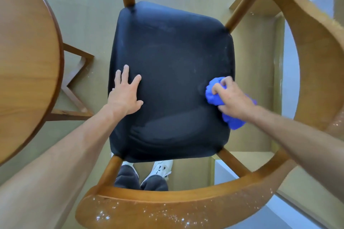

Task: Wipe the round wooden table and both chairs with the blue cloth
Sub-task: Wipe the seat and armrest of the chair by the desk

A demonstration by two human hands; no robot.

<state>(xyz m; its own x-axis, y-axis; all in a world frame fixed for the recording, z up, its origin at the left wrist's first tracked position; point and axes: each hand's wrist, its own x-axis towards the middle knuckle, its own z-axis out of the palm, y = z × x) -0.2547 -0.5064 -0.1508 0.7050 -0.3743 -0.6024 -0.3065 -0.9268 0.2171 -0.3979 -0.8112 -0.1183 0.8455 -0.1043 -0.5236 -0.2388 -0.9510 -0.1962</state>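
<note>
I look straight down on a wooden chair with a black padded seat (171,72). Its curved wooden backrest rail (167,208) wraps from the bottom round the right side and carries white crumbs or dust specks. My right hand (232,96) is shut on the bunched blue cloth (214,96) and presses it on the seat's right edge. My left hand (126,93) lies flat on the seat's left part, fingers spread, holding nothing. The round wooden table (26,57) fills the left edge of the view. Only this one chair shows.
The table's wooden base struts (78,87) stand on the beige floor between table and chair. My feet in white shoes (160,169) show below the seat, behind the backrest. A pale wall or step edge (290,72) runs along the right.
</note>
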